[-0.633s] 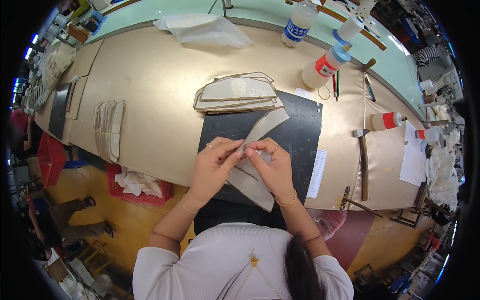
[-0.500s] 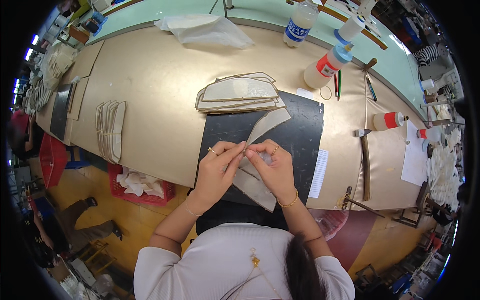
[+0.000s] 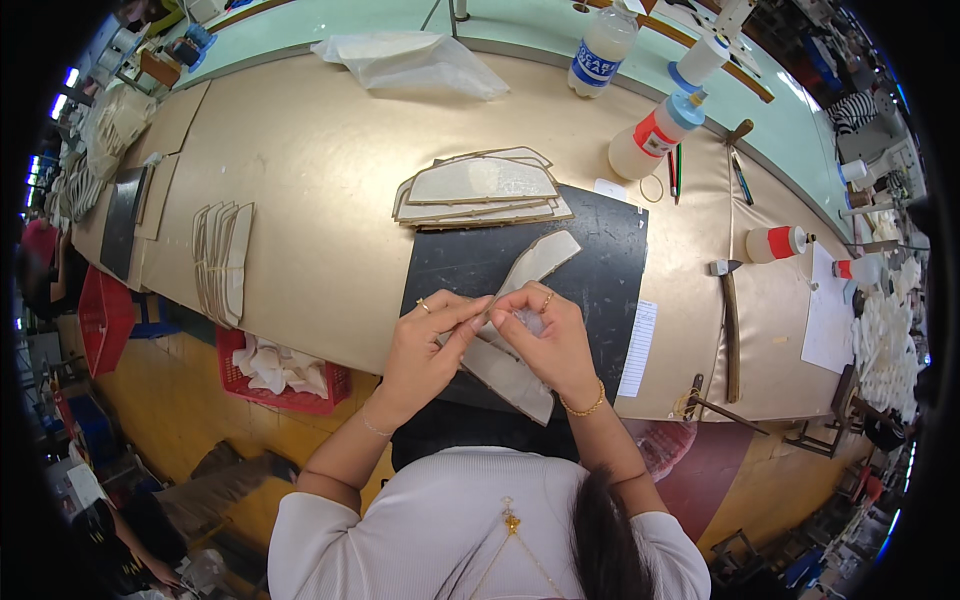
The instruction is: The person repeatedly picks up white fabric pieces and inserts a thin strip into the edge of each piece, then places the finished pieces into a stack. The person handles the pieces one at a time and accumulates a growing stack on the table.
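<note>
Over a black mat (image 3: 610,290), both my hands pinch the edge of a curved, pale grey panel (image 3: 545,256) with a brown edge. My left hand (image 3: 425,345) is closed with thumb and forefinger together on it. Right beside it, my right hand (image 3: 552,342) is closed on the same edge, fingertips almost touching the left ones. Something whitish and translucent shows by the right palm, too hidden to name. Below the hands, another pale strip (image 3: 508,378) slants toward me; whether it is joined to the panel is hidden. Beyond the mat's far edge rests a stack of similar panels (image 3: 485,183).
A bundle of panels (image 3: 222,262) lies at left, above a red basket (image 3: 300,398) of white pieces. To the right are a hammer (image 3: 731,335), a paper strip (image 3: 637,348), pens (image 3: 741,180) and bottles (image 3: 640,145). A plastic bag (image 3: 415,62) lies at the back.
The panel's far end has dropped slightly toward me and turned more of its face up. My hands have shifted a little, still pinching. At lower left, another person's legs have moved.
</note>
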The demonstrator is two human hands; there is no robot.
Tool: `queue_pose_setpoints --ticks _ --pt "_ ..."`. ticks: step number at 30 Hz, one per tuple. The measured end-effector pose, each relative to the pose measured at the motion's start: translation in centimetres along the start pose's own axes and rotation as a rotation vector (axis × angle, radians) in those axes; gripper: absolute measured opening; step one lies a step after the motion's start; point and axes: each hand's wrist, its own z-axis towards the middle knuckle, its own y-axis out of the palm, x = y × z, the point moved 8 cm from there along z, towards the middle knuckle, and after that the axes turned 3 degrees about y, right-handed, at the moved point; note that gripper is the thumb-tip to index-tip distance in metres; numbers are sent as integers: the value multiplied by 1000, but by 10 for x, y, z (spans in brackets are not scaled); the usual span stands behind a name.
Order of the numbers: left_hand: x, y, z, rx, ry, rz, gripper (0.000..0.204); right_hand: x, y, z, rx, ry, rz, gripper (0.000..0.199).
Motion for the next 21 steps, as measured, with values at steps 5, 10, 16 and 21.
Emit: queue_pose_setpoints --ticks 5,10,16,21 --pt "10 0 1 -10 2 118 28 4 0 -1 16 37 4 14" --pt "22 3 -1 35 234 369 30 6 1 -1 26 66 1 15" --pt "12 -1 -1 28 87 127 29 0 1 0 10 -20 -13 15" --pt "19 -2 1 27 180 274 29 4 3 -1 -14 94 36 14"
